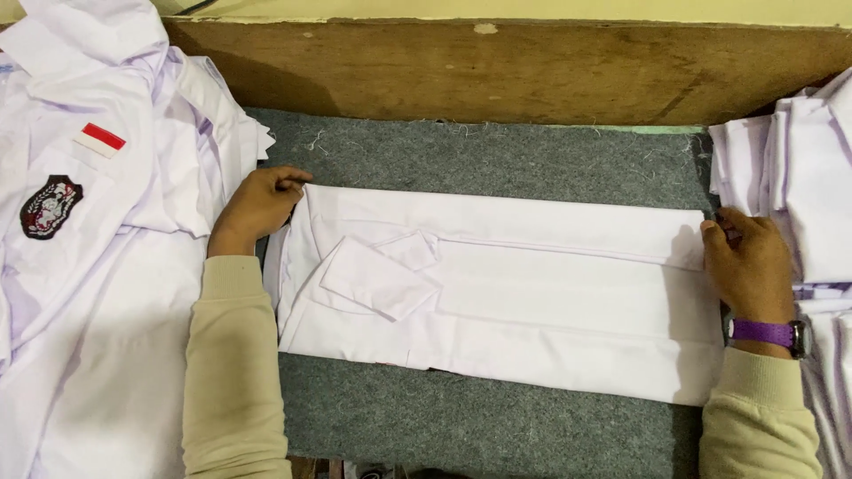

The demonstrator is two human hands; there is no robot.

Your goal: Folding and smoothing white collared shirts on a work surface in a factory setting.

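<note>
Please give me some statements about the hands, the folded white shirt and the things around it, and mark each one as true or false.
1. The left hand rests on the left end of the folded white shirt. True.
2. The shirt lies on bare wood. False: it lies on a grey felt mat; the wooden board is behind the mat.
3. The right hand has a purple-strapped watch on its wrist. True.
4. The shirt with a red-and-white patch lies on the right. False: it lies on the left.
5. Both sleeves are blue. False: they are beige.
</note>
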